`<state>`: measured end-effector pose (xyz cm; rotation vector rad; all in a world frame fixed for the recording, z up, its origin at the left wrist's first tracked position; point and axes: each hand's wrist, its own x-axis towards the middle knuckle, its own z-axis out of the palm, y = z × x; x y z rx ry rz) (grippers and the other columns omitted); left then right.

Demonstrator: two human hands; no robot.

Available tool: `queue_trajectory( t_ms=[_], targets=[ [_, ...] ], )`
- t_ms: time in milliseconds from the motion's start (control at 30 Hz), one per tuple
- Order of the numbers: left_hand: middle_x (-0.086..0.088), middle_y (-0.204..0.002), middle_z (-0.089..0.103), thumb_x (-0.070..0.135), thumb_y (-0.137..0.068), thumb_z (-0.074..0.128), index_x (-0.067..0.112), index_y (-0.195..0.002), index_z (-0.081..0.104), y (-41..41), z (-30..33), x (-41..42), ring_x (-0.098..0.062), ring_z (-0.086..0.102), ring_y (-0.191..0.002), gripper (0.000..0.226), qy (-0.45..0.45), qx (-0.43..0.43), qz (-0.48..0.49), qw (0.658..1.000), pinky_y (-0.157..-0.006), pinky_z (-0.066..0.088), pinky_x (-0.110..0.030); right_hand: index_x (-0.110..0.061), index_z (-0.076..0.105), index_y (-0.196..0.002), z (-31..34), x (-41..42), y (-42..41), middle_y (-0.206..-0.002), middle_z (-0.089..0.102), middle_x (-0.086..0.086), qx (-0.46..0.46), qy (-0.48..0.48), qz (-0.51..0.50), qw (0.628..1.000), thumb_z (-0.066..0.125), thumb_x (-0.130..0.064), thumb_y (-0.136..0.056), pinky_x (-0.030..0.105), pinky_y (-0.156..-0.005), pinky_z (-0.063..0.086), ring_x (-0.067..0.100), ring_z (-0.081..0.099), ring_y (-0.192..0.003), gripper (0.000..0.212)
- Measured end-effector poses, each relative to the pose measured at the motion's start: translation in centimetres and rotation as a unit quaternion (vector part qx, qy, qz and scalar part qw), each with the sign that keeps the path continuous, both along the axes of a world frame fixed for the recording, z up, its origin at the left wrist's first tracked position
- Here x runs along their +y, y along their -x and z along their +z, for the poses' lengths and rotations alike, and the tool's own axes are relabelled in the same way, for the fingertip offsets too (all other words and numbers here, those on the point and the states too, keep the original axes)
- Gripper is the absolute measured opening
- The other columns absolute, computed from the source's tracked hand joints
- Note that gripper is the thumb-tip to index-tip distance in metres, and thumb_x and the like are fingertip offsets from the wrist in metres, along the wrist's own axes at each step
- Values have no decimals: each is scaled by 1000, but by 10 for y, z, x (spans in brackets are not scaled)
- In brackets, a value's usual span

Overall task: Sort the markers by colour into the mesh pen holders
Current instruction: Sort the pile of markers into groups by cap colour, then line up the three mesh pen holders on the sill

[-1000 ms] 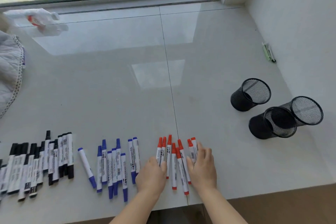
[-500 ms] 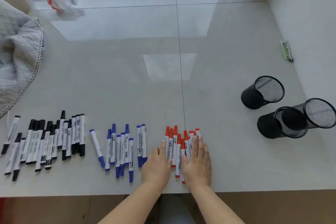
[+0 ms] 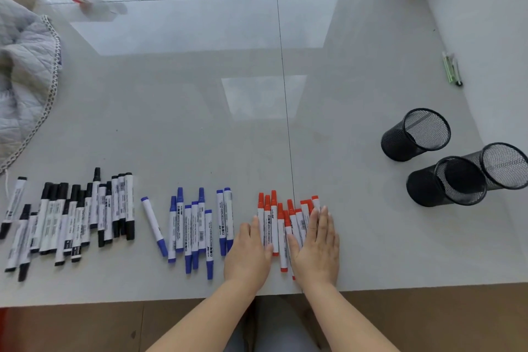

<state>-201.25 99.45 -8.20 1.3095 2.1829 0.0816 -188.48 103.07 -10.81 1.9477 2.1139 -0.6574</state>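
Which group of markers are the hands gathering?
The red markers, the group farthest right. The left hand and right hand press flat against its two sides; the blue markers and black markers lie untouched.

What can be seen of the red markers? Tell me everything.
The red markers are roughly nine or ten white-barrelled pens with red caps and end plugs and printed labels. They lie flat, bunched side by side near the table's front edge, right of the blue markers. The left hand and right hand press in on them with straight fingers. None is in a holder.
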Motion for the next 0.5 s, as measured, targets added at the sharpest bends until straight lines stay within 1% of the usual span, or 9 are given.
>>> queue_trajectory(
  t_ms=[33,67,133,200,267,333,400,467,500],
  targets=[
    [1,-136,30,39,-94,44,21,-147,6,0,-1,-1,-9,50,-108,68,-2,-9,1,1000,-77,48,-19,-17,-40,-133,0,-1,2,-143,-42,3,-3,-1,-7,1000,-26,-68,-70,35,-113,-11,19,-30,-136,82],
    [1,-136,30,39,-94,45,21,-147,5,1,-1,-1,-8,49,-108,69,-3,-19,4,1000,-77,47,-18,-17,-39,-133,-1,-1,3,-144,-40,3,-9,-1,-11,1000,-23,-68,-72,35,-113,-10,19,-30,-136,81],
    [2,-135,31,38,-93,46,20,-147,5,3,-2,0,-7,49,-107,70,-3,-43,10,999,-76,45,-17,-18,-38,-134,-1,-2,6,-148,-35,5,-23,0,-22,999,-8,-66,-82,37,-114,-8,20,-27,-137,77],
    [1,-136,31,37,-93,48,20,-147,6,7,1,1,-7,48,-110,71,-1,-59,13,998,-78,44,-17,-19,-32,-137,3,-1,7,-152,-28,5,-28,-1,-30,999,8,-64,-88,38,-115,-3,22,-20,-141,78],
    [2,-137,32,37,-92,49,21,-146,8,12,8,4,-9,46,-115,70,-9,-53,-1,999,-82,43,-18,-20,-22,-143,12,0,6,-156,-19,5,-25,-7,-41,999,15,-61,-90,37,-115,2,23,-11,-144,77],
    [2,-134,35,38,-92,49,23,-145,10,18,17,8,-8,46,-112,68,-28,-49,-24,998,-82,42,-18,-21,-8,-148,24,2,5,-158,-8,4,-6,-21,-61,998,23,-56,-93,35,-116,7,23,-4,-145,72],
    [1,-135,35,37,-92,48,23,-145,13,22,27,18,-9,47,-111,65,-33,-56,-51,997,-85,44,-21,-22,6,-148,36,7,3,-158,4,3,16,-37,-89,995,30,-51,-94,34,-115,14,23,5,-145,66],
    [-2,-141,31,37,-93,47,23,-145,14,24,37,32,-15,48,-117,63,-34,-56,-85,994,-89,46,-26,-20,17,-146,47,13,-1,-155,16,5,37,-58,-130,989,35,-46,-94,34,-113,23,22,16,-143,60],
    [-1,-142,30,37,-93,46,23,-145,15,23,43,39,-17,48,-118,62,-40,-51,-104,992,-88,47,-27,-19,22,-144,53,15,-4,-153,21,6,52,-68,-161,983,38,-43,-94,35,-111,28,22,21,-141,58]
  ],
)
